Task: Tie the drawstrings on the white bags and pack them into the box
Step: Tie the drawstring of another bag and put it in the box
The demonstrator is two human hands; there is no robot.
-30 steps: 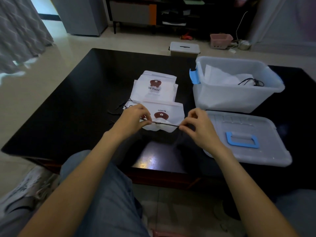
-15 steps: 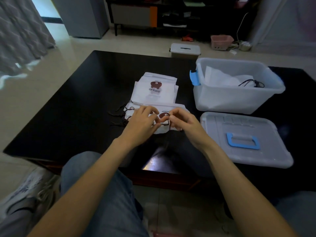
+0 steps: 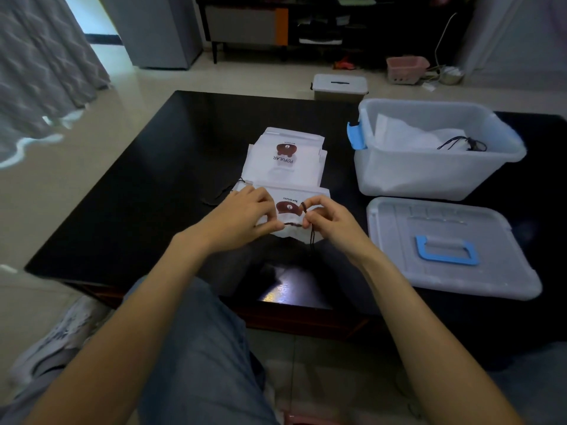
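Note:
A white drawstring bag [image 3: 294, 197] with a brown bear print lies on the black table [image 3: 153, 185], its gathered mouth toward me. My left hand [image 3: 245, 216] and my right hand [image 3: 329, 219] each pinch the dark drawstring [image 3: 293, 223] over the bag's mouth, close together. A loop of cord arches over my right fingers and a loose end hangs below them. Behind lies a stack of flat white bags [image 3: 285, 162]. The clear plastic box [image 3: 429, 176] at the right holds white bags with dark cords.
The box's lid [image 3: 445, 246] with a blue handle lies flat at the near right. Loose dark cords trail left of the bag stack. A small lidded bin [image 3: 340, 85] stands on the floor beyond the table. My knee is under the near table edge.
My hands, first apart with the cord stretched taut between them, came together over the bag's mouth. A loop of cord now sits over my right fingers.

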